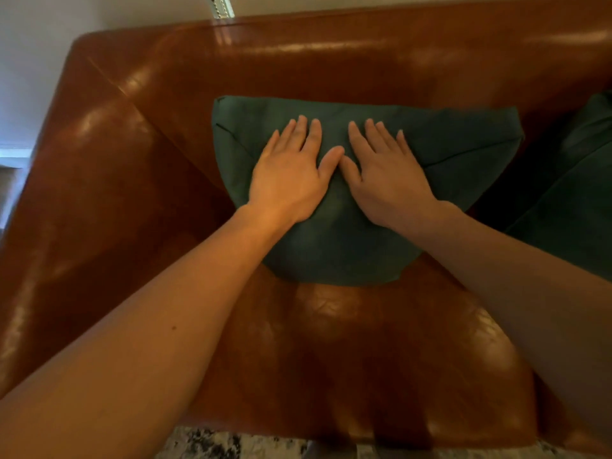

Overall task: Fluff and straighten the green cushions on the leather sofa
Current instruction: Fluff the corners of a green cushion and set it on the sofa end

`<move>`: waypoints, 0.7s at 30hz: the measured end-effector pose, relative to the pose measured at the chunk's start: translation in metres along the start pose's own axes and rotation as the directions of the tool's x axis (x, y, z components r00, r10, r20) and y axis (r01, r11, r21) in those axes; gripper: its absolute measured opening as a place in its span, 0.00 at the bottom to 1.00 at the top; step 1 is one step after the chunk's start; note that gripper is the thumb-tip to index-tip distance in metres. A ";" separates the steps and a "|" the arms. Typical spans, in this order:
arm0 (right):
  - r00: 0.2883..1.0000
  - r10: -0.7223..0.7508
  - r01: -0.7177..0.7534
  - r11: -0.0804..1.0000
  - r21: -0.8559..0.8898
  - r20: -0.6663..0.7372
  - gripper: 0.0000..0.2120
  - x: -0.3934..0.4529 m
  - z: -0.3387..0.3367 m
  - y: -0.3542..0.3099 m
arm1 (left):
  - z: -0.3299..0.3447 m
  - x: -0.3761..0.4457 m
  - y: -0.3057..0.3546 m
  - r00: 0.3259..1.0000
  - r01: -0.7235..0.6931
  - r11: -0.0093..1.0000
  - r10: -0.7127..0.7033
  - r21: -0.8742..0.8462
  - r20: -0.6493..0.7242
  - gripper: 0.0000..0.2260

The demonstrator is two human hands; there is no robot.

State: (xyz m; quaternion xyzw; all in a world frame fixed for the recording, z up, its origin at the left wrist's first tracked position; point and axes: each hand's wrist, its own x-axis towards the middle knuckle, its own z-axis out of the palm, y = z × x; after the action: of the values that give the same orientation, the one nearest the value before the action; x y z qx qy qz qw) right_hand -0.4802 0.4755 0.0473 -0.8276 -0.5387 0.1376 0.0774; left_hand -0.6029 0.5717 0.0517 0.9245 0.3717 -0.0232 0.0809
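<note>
A dark green cushion (337,246) leans against the backrest of the brown leather sofa (331,342), near its left end. My left hand (291,170) lies flat on the cushion's front, fingers straight and spread. My right hand (384,170) lies flat beside it in the same way, and the two thumbs touch in the middle. A second green cushion (573,200) stands at the right edge of the view, partly cut off.
The sofa's wide left armrest (86,193) rises beside the cushion. A pale wall (49,31) stands behind the sofa. A speckled rug (238,445) shows below the seat's front edge.
</note>
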 end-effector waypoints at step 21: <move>0.988 -0.052 0.053 0.999 0.002 -0.144 0.38 -0.010 0.000 -0.040 | 0.000 -0.088 -0.039 0.476 -0.005 0.535 -0.742 -0.845 -0.472 0.17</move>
State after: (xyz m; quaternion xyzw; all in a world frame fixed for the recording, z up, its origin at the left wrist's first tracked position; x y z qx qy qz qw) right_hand -0.5182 0.4828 0.0600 -0.8207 -0.5529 0.0769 0.1219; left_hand -0.6931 0.5391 0.0557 0.5810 0.5520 0.5325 0.2722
